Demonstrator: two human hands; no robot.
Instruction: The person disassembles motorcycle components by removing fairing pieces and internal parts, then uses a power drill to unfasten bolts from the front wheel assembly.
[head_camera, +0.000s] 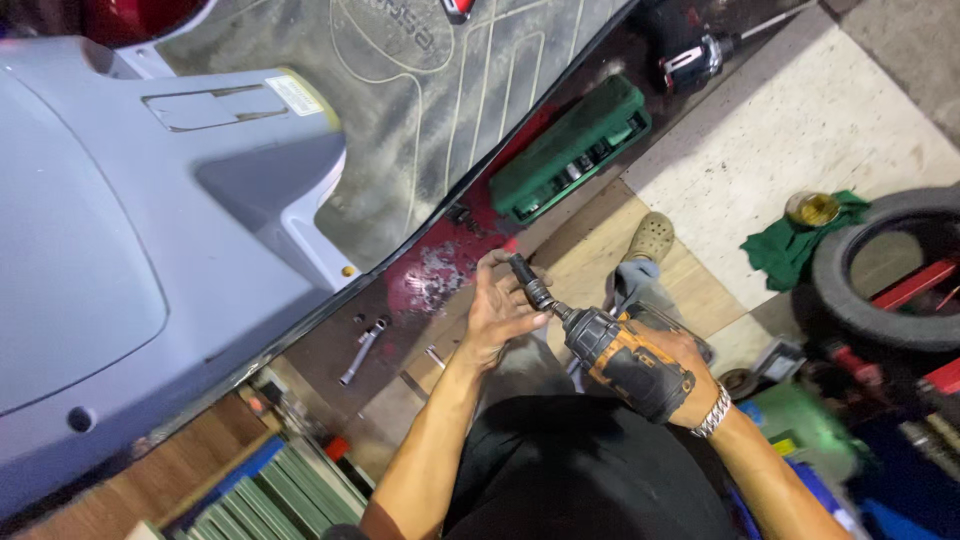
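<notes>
Head view looks down on a person's two bare hands over a workshop floor. Their right hand (680, 362), with a metal watch band at the wrist, is clenched round the grip of an orange and black drill (625, 362), which points up and to the left. Their left hand (497, 303) closes its fingers around the dark socket (527, 280) at the drill's tip. A ratchet (362, 351) lies on the floor to the left, and a green socket case (570, 148) sits farther up.
</notes>
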